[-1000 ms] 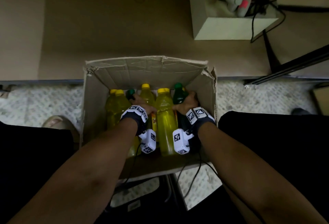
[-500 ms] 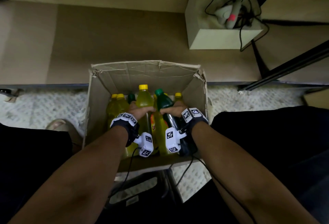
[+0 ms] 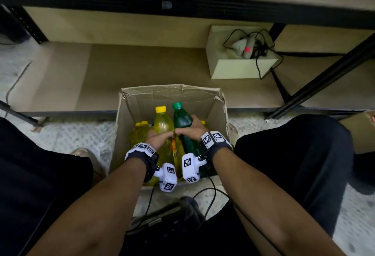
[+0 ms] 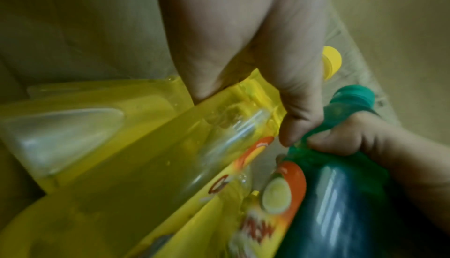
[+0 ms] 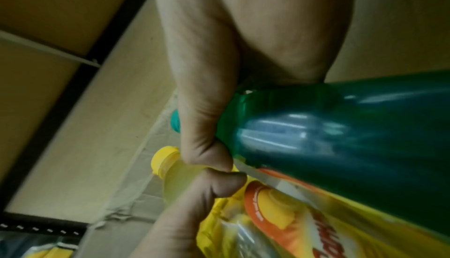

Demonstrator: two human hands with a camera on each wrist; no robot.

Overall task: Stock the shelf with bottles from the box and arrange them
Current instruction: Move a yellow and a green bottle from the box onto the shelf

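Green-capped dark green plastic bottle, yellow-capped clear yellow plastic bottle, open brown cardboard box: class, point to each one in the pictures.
Green-capped dark green plastic bottle (image 3: 182, 117): head view, on its shoulder.
Yellow-capped clear yellow plastic bottle (image 3: 163, 122): head view, on its upper body.
Open brown cardboard box (image 3: 170, 97): head view, on its far inner wall.

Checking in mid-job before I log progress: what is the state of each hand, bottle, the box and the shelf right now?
Left hand: grips the yellow bottle.
Right hand: grips the green bottle.
Yellow bottle: capped, lifted partway out of the box.
Green bottle: capped, lifted partway, beside the yellow one.
Cardboard box: open, yellow-capped bottles inside.
Lower shelf: no bottles on it yet.
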